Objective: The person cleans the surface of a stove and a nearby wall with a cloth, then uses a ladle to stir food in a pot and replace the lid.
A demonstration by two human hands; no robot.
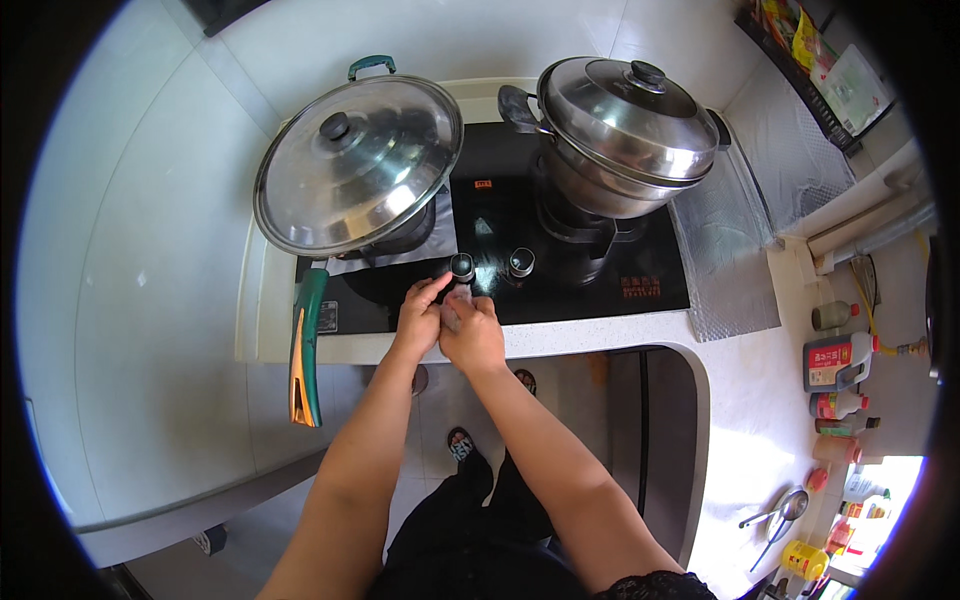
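Observation:
Both hands meet at the front edge of a black glass gas hob (491, 217). My right hand (474, 334) grips a crumpled pinkish cloth (456, 306). Beside it, my left hand (421, 315) has its thumb and index finger extended near the left control knob (463, 267); whether it also holds the cloth is hard to tell. A second knob (521, 262) lies to the right. On the left burner sits a wok under a domed metal lid (360, 165), its green handle (307, 345) pointing towards me. A lidded stainless steel pot (622, 180) stands on the right burner.
Foil sheeting (731, 255) covers the counter right of the hob. Farther along the right counter (739, 420) are sauce bottles, including a large dark jug (832, 362), and a ladle (793, 506) on a small dish. A rack (795, 75) with packets hangs at the upper right.

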